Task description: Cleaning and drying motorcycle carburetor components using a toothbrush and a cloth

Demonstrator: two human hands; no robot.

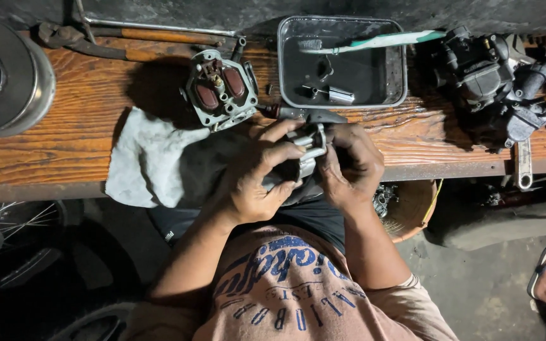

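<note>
left hand (257,180) + right hand (349,165) | clasp metal part (309,146) | above rag (150,161)

No packages, labels, signs or screens show anywhere on the wooden bench or the floor around it. The only lettering in sight is the dark blue print across the front of the person's pinkish shirt (285,284), low in the view.

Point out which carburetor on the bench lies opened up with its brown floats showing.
The carburetor body left of the metal tray, above the grey rag. Its two brown floats face up; the dark carburetor right of the tray shows none.
</note>
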